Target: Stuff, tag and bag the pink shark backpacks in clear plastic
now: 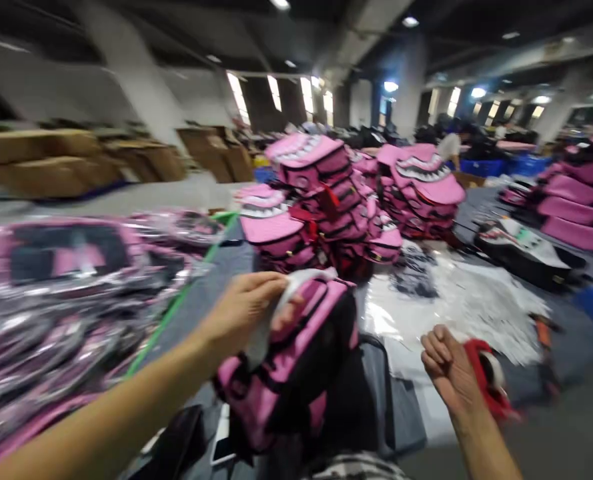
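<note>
A pink and black backpack stands tilted in front of me, with whitish thin material at its upper edge. My left hand is closed at that edge, its fingers around the backpack's top and the whitish material. To the right, my right hand is raised with its fingers curled in; whatever they hold, if anything, is hidden. Just beside it lies a red tape dispenser with a pale roll. Motion blurs much of the picture.
Stacked pink backpacks with toothy flaps stand ahead. Plastic-wrapped pink bags fill the left, beyond a green edge. White sheets and a dark case-like bag lie right. Cardboard boxes stand far left.
</note>
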### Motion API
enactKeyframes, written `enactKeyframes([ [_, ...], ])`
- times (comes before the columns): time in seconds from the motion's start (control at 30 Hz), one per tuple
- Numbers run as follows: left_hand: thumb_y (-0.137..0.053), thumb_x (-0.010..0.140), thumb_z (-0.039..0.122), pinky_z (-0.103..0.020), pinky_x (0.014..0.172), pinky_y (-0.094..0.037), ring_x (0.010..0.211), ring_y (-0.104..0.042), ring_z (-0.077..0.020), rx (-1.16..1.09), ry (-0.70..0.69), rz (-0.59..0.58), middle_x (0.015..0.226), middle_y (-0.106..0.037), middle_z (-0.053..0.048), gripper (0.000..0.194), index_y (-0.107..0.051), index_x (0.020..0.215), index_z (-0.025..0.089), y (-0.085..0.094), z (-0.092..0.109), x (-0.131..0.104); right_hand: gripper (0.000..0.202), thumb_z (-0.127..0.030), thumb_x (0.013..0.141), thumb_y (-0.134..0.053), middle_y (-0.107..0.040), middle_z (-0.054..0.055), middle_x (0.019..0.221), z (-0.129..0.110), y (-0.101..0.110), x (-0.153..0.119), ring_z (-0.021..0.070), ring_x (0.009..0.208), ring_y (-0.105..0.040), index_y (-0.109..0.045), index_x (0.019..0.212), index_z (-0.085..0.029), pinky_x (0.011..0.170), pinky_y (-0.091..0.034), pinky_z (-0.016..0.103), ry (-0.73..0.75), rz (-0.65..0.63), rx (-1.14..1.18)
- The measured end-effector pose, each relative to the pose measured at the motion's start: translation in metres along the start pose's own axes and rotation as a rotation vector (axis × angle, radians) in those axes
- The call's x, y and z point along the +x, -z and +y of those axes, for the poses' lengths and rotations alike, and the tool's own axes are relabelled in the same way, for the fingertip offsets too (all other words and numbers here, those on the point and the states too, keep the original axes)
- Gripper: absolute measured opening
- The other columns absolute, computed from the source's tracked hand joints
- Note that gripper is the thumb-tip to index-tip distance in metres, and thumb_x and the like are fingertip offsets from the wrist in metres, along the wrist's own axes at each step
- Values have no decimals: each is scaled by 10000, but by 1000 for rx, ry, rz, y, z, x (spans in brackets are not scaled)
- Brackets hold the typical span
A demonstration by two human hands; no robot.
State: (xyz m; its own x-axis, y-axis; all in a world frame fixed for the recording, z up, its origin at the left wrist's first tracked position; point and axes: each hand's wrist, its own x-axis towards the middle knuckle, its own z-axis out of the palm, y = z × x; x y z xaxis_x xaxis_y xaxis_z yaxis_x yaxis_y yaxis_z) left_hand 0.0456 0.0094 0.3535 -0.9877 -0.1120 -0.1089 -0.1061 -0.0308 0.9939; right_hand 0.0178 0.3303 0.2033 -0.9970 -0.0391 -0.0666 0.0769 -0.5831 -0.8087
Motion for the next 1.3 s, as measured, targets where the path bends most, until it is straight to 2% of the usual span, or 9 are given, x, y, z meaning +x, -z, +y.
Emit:
enactKeyframes([
  [0.1,-697,642,537,-200,344,-362,326,-500,-118,-53,54,-35,411,-590,-41,429,-675,607,110,-2,-1,-4,438,-479,834,-779,-321,-103,496,-28,-95,1,52,449,-206,-475,677,-205,397,-204,159,74,-337,-76],
  [0.17,-638,637,674,-211,333,-367,322,-519,-136,-82,35,-36,423,-607,-80,581,-684,594,97,-9,-3,-2,429,-524,834,-764,-367,-102,490,-31,-146,-2,39,426,-196,-510,712,-199,394,-172,173,111,-478,-194],
  [0.23,-581,614,801,-212,331,-374,317,-521,-136,-104,14,-54,426,-609,-96,715,-682,580,94,-14,-4,-4,466,-586,804,-763,-390,-101,492,-25,-180,-2,33,413,-202,-523,724,-195,388,-156,181,138,-545,-306],
  [0.3,-553,567,880,-208,332,-379,315,-520,-131,-118,9,-81,430,-609,-101,793,-672,564,96,-16,-4,-8,494,-623,779,-760,-402,-98,486,-16,-197,2,38,410,-235,-523,719,-195,384,-162,185,168,-553,-386],
  [0.5,-575,581,894,-213,341,-402,330,-525,-135,-143,18,-124,438,-603,-77,792,-660,600,107,-14,-2,-16,548,-689,729,-753,-420,-104,453,-2,-199,6,38,367,-275,-491,699,-209,356,-189,178,140,-502,-490],
  [0.63,-643,657,800,-187,349,-389,340,-513,-106,-133,-58,-140,450,-601,-55,685,-634,600,117,-17,-3,-14,572,-715,696,-753,-472,-84,439,2,-199,7,45,342,-323,-486,673,-210,332,-221,177,154,-460,-561],
  [0.77,-766,595,619,-196,324,-395,323,-506,-113,-125,-59,-87,444,-601,-19,495,-563,593,168,-19,-5,-10,563,-715,711,-739,-516,-70,444,3,-197,9,56,324,-374,-497,677,-208,320,-269,177,154,-438,-603],
  [1.0,-739,607,443,-182,319,-388,319,-506,-108,-124,-10,-121,462,-641,-30,308,-603,636,168,-10,-5,-8,543,-666,691,-777,-714,11,674,-5,-186,14,44,342,-442,-581,815,-175,336,-333,176,-61,-604,-582],
  [1.3,-789,604,384,-194,367,-462,375,-558,-117,-176,25,-90,517,-662,-43,331,-701,757,104,-13,-4,-14,328,-448,758,-697,-608,-39,524,-16,-213,21,40,332,-472,-554,659,-170,309,-177,128,-270,-743,-707],
])
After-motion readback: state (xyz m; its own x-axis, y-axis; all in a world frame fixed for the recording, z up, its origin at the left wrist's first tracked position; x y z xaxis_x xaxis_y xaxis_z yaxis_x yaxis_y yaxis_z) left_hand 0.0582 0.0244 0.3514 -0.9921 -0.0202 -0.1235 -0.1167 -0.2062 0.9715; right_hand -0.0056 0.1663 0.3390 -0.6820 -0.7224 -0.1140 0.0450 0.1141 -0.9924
